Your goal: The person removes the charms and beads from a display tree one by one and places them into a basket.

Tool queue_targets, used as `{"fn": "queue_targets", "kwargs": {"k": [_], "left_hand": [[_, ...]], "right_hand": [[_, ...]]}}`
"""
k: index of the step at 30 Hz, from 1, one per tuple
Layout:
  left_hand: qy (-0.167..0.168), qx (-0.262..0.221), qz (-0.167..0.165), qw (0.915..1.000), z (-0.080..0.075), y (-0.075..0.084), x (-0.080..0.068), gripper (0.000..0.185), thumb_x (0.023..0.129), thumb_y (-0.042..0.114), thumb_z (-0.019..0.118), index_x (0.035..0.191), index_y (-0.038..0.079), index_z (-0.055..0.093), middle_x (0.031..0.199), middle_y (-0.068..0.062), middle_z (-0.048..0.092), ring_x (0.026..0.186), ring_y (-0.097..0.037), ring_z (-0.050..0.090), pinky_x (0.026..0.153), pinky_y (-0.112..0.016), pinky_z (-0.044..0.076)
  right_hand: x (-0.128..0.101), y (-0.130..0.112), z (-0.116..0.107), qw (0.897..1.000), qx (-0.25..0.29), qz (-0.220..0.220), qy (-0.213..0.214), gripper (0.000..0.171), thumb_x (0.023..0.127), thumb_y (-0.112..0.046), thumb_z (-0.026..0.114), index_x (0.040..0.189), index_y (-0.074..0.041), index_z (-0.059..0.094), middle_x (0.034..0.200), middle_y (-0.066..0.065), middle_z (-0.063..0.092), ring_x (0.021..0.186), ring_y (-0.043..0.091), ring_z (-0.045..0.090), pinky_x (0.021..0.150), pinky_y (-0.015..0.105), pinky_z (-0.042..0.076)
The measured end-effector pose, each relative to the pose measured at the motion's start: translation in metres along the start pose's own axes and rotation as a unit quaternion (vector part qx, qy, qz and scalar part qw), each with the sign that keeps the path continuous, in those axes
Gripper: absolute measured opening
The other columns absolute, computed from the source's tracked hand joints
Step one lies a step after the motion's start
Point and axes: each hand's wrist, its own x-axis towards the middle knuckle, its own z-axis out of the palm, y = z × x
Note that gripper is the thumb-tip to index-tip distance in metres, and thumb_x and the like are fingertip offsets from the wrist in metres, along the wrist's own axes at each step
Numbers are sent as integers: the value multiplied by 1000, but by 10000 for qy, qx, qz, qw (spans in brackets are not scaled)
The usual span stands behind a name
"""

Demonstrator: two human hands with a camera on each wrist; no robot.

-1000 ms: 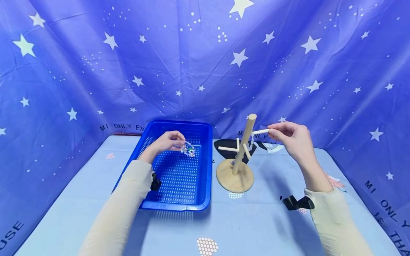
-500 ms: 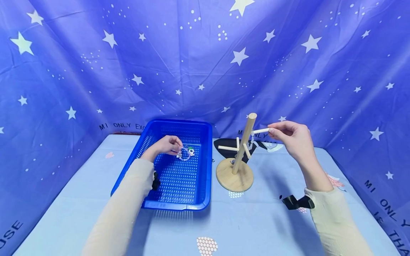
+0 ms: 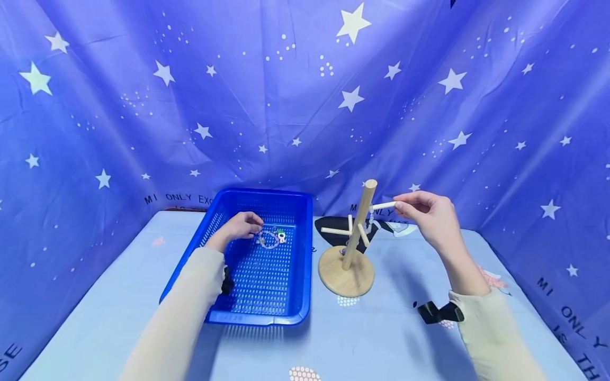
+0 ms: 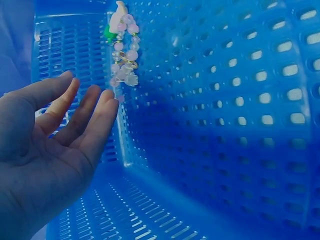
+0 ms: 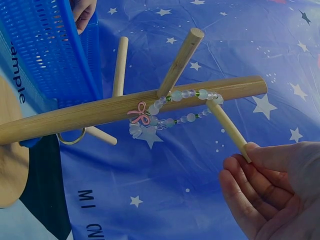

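Note:
My left hand (image 3: pixel 244 226) is inside the blue basket (image 3: pixel 301 312), with relaxed fingers that hold nothing. Just past its fingertips, a pink and clear beaded bracelet (image 4: pixel 127 52) with a white and green charm lies in the basket. On the right, my right hand (image 3: pixel 431 217) pinches the tip of a thin peg (image 5: pixel 231 127) on a wooden rack (image 3: pixel 355 241) between thumb and fingers. From that peg, close to the post, hangs a second beaded bracelet (image 5: pixel 187 94), pale blue and clear with a pink bow charm (image 5: pixel 141 114).
The rack's round base (image 3: pixel 333 278) stands on a light blue cloth (image 3: pixel 381 344) just right of the basket. More pegs stick out of the post. A metal ring (image 5: pixel 72 137) hangs lower on the rack. A purple-blue star curtain (image 3: pixel 286 90) closes off the back and sides.
The left hand has lowered the pink beaded bracelet into the basket, let it go and drawn slightly left. The right hand keeps its pinch on the peg. The head view has tilted slightly up.

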Motion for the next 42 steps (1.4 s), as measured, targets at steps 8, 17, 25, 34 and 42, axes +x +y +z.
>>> {"fn": "queue_targets", "kwargs": {"k": [8,17,25,34,42], "left_hand": [[50,-397,293,9988,0,8,-6,26,103,5,50,124,-9,57,129,-30,59,119,-38,61,103,-47,54],[-181,-887,1031,9905,-1,45,-13,28,104,8,49,126,-9,54,135,-33,54,125,-43,58,106,-47,51],[-484,-1172,1678,9776,15,95,-27,27,102,6,53,125,-9,56,132,-29,59,123,-42,59,102,-40,54],[-791,-1473,1920,9670,37,133,-39,25,102,8,53,123,-3,59,133,-24,60,123,-36,61,103,-35,54],[-990,-1658,2111,9582,57,157,-45,24,101,9,56,122,-1,61,130,-21,63,122,-36,62,102,-37,55]], "right_hand": [[-6,1,4,10000,-38,64,10,28,93,-16,71,110,6,71,77,-27,67,74,-8,69,72,13,59],[-3,-2,3,9999,-89,-39,56,27,94,-17,71,110,5,72,76,-25,68,73,-9,68,72,11,58],[-5,-2,2,9999,-65,99,29,26,95,-15,69,110,6,71,76,-27,66,74,-8,68,72,13,59],[-4,0,-2,9997,99,178,-136,28,96,-16,68,112,6,70,81,-21,69,78,-4,70,74,15,60],[0,-2,-7,9991,197,164,-334,28,96,-15,67,111,8,69,80,-25,67,77,-5,69,74,16,60]]}}
